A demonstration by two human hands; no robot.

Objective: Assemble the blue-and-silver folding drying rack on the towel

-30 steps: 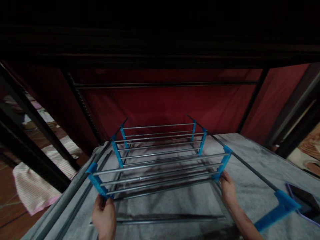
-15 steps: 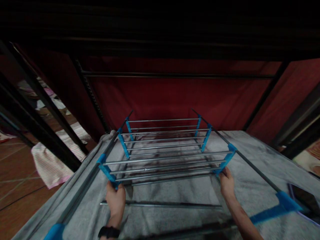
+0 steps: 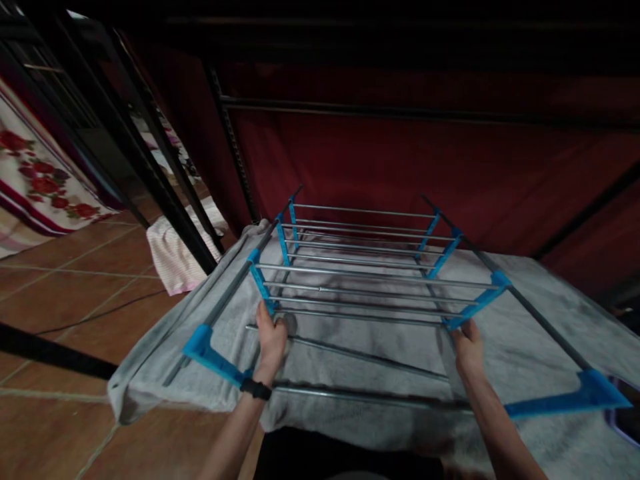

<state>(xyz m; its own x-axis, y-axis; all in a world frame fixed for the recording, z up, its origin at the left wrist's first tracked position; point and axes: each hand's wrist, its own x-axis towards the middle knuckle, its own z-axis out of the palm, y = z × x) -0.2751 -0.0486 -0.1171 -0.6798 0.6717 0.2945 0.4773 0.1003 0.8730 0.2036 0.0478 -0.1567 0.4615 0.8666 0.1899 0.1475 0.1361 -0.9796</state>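
A metal tube rack [image 3: 370, 273] with blue plastic brackets lies on a grey blanket [image 3: 345, 357]. My left hand [image 3: 271, 333], with a dark band on the wrist, is closed round the lower end of a left blue bracket [image 3: 261, 283]. On the other side, my right hand [image 3: 469, 343] grips the lower end of the matching right bracket [image 3: 477, 308]; its fingertips are partly hidden behind it. Between my forearms a loose metal tube [image 3: 370, 359] lies on the blanket. Nearer me are a left end bracket [image 3: 213, 357] and a right end bracket [image 3: 570, 395].
Black metal posts [image 3: 170, 200] and a red cloth [image 3: 350, 153] stand around the blanket. A phone-like dark object [image 3: 625, 417] lies at the right edge. Left, a striped cloth [image 3: 175, 257] and a cable [image 3: 115, 309] lie on the tiled floor [image 3: 60, 427].
The view has turned left and tilted, so the rack appears higher and further right. Both hands remain on the same two brackets.
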